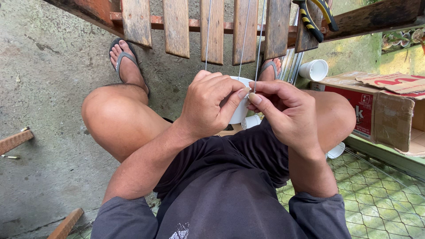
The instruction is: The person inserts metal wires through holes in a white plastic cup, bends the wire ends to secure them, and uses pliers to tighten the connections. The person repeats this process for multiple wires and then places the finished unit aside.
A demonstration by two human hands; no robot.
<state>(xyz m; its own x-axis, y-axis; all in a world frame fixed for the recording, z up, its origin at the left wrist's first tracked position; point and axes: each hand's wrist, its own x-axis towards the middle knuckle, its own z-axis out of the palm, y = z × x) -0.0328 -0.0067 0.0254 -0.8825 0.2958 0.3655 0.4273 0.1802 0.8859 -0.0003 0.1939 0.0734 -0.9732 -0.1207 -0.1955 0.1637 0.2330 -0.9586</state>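
Seated at a slatted wooden bench (177,26), my left hand (208,106) grips a white plastic cup (240,113); my right hand (285,110) fingers pinch closed on a thin wire (258,53).

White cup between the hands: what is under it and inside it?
Under the white cup lies another white cup on the person's lap. Its inside is hidden: the left hand and right hand cover the rim, where thin wires come down.

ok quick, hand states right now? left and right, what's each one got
Left hand: closed around the white cup, thumb at its rim.
Right hand: fingers pinched shut on a thin wire at the cup's rim.
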